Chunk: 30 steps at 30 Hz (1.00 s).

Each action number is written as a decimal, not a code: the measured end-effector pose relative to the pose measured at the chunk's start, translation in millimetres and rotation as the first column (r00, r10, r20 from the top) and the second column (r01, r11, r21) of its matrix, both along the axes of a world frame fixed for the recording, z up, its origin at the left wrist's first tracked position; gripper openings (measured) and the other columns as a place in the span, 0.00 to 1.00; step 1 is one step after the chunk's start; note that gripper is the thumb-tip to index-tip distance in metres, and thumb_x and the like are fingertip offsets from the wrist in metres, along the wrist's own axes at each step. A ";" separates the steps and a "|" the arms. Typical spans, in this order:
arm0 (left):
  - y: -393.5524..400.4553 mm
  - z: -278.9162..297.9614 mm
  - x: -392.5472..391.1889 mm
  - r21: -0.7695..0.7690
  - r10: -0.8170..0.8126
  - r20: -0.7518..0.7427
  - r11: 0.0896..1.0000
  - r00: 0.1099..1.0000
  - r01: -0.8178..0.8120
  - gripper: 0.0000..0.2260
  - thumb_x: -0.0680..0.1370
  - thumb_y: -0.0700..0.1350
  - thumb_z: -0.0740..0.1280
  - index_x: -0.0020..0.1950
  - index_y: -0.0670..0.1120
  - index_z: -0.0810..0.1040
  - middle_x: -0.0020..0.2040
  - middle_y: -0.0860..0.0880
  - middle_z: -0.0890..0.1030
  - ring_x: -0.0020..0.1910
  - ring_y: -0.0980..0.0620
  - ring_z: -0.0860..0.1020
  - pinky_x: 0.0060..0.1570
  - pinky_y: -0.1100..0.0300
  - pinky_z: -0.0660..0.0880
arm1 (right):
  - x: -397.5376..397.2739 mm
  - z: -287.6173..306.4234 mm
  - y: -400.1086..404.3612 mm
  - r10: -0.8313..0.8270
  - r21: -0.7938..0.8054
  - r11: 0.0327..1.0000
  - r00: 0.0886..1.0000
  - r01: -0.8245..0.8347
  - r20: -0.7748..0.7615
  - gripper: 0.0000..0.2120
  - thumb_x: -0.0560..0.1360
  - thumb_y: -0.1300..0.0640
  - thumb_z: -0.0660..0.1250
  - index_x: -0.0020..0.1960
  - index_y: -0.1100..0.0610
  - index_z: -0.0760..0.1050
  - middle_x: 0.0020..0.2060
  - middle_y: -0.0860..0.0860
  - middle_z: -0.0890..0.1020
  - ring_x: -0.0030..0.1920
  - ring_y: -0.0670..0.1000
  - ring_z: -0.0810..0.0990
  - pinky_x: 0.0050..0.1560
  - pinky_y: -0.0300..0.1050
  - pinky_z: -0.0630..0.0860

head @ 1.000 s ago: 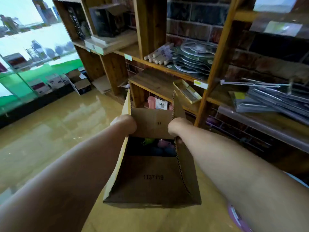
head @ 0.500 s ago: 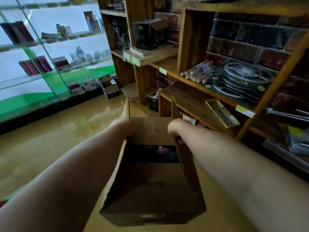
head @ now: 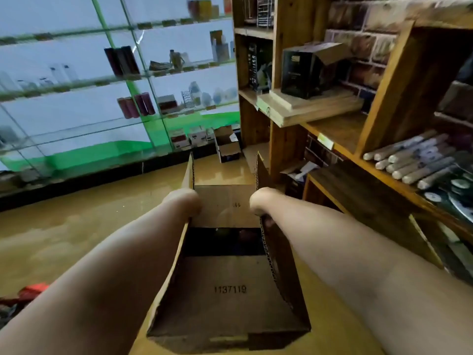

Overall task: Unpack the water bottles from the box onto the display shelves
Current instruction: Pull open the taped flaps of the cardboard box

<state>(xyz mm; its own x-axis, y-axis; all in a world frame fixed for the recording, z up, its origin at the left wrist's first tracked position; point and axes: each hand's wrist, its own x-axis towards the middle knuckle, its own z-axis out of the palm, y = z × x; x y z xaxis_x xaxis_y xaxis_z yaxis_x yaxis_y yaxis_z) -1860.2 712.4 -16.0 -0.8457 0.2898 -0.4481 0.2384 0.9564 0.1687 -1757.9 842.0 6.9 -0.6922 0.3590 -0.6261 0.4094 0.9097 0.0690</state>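
Box (head: 230, 290): open cardboard, carried above the floor (head: 76, 226).
Left hand (head: 183, 202): gripping its left flap.
Right hand (head: 263, 203): gripping the right flap.
Shelves (head: 332, 129): wooden, right.

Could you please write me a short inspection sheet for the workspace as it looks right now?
Surface: glossy tan floor; the box is carried above it, not set down.
Job's things: open cardboard box, flaps up, printed 1137119; contents dark, bottles not clearly visible.
Clutter: small open carton on the floor by the shelves; red object at left.
Grippers: left hand and right hand each grip a side flap.
Cables: nothing seen.
Surroundings: wooden shelves at right with paper rolls and a black box; glass display shelves at left.
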 end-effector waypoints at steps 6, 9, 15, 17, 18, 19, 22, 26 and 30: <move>3.8 6.2 -87.8 -0.087 0.082 -0.046 0.993 0.996 -0.085 0.07 0.77 0.35 0.59 0.43 0.39 0.76 0.35 0.47 0.75 0.46 0.45 0.79 0.46 0.57 0.76 | -126.6 3.5 22.8 0.174 0.046 0.984 0.980 -0.170 -0.097 0.20 0.78 0.67 0.53 0.69 0.66 0.65 0.50 0.60 0.77 0.17 0.55 0.72 0.33 0.44 0.69; 4.6 0.4 -136.9 -0.160 0.091 -0.069 0.982 0.993 -0.101 0.12 0.77 0.34 0.57 0.34 0.41 0.72 0.31 0.47 0.73 0.42 0.48 0.78 0.46 0.57 0.76 | -189.9 2.9 28.4 0.241 0.070 0.969 0.966 -0.235 -0.096 0.20 0.77 0.67 0.52 0.68 0.66 0.65 0.39 0.57 0.73 0.15 0.54 0.72 0.33 0.44 0.69; -3.9 -8.8 -257.4 -0.163 0.164 -0.031 0.972 0.986 -0.167 0.14 0.77 0.34 0.54 0.54 0.36 0.78 0.41 0.44 0.78 0.48 0.47 0.80 0.53 0.56 0.76 | -329.3 -10.5 25.3 0.296 -0.012 0.954 0.950 -0.299 -0.098 0.16 0.78 0.68 0.50 0.61 0.66 0.70 0.44 0.58 0.74 0.28 0.55 0.72 0.36 0.46 0.71; -7.6 -8.3 -298.1 -0.180 0.183 -0.042 0.966 0.982 -0.187 0.13 0.77 0.34 0.54 0.50 0.36 0.78 0.40 0.45 0.78 0.48 0.47 0.81 0.51 0.57 0.77 | -373.5 -12.6 23.6 0.318 -0.002 0.947 0.942 -0.320 -0.108 0.10 0.77 0.68 0.51 0.46 0.65 0.71 0.38 0.56 0.73 0.25 0.56 0.72 0.34 0.44 0.69; -9.2 -7.3 -318.4 -0.193 0.200 -0.047 0.960 0.979 -0.205 0.12 0.76 0.34 0.54 0.44 0.37 0.77 0.38 0.46 0.78 0.46 0.47 0.81 0.47 0.58 0.77 | -396.0 -13.4 22.9 0.319 -0.008 0.947 0.940 -0.322 -0.119 0.10 0.77 0.68 0.51 0.39 0.65 0.68 0.35 0.56 0.71 0.27 0.56 0.73 0.33 0.44 0.69; -11.3 -6.1 -338.7 -0.199 0.219 -0.058 0.954 0.974 -0.226 0.11 0.76 0.34 0.55 0.38 0.38 0.75 0.34 0.47 0.76 0.44 0.48 0.80 0.43 0.59 0.76 | -417.0 -12.7 21.5 0.328 -0.018 0.943 0.937 -0.332 -0.122 0.12 0.76 0.68 0.52 0.35 0.63 0.66 0.36 0.56 0.71 0.32 0.57 0.73 0.33 0.44 0.69; -18.0 -2.0 -399.3 -0.192 0.294 -0.088 0.933 0.952 -0.306 0.11 0.76 0.34 0.55 0.36 0.40 0.73 0.31 0.47 0.74 0.41 0.49 0.79 0.42 0.60 0.75 | -481.6 -11.2 16.6 0.350 -0.067 0.929 0.923 -0.364 -0.158 0.13 0.76 0.68 0.52 0.33 0.62 0.65 0.39 0.56 0.72 0.37 0.56 0.73 0.32 0.42 0.69; -27.7 -3.1 -479.3 -0.190 0.388 -0.114 0.895 0.915 -0.403 0.10 0.75 0.34 0.54 0.44 0.40 0.75 0.37 0.45 0.77 0.44 0.47 0.79 0.45 0.58 0.76 | -574.6 -17.1 10.7 0.377 -0.141 0.901 0.901 -0.411 -0.214 0.10 0.76 0.67 0.54 0.50 0.64 0.73 0.44 0.58 0.74 0.49 0.57 0.79 0.41 0.44 0.75; -32.6 1.1 -555.9 -0.222 0.451 -0.138 0.854 0.882 -0.471 0.13 0.75 0.33 0.55 0.32 0.41 0.70 0.31 0.47 0.72 0.41 0.47 0.77 0.41 0.60 0.73 | -670.2 -28.0 5.8 0.402 -0.192 0.872 0.883 -0.450 -0.241 0.08 0.76 0.67 0.54 0.46 0.64 0.72 0.44 0.58 0.74 0.52 0.57 0.81 0.45 0.45 0.78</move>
